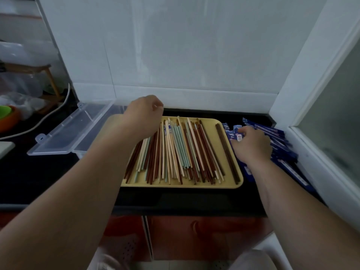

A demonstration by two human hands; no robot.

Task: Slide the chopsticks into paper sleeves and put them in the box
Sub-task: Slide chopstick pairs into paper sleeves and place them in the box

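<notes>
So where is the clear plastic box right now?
In the head view, the clear plastic box sits open on the dark counter, left of the yellow tray.

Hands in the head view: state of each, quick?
Left hand: curled over the chopsticks; grip cannot be told.
Right hand: on the paper sleeves; grip cannot be told.

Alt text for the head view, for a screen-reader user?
A person's left hand reaches over mixed-colour chopsticks lying on a yellow tray, while the right hand touches a pile of blue paper sleeves right of it. An open clear plastic box sits left of the tray on a dark counter.
</notes>
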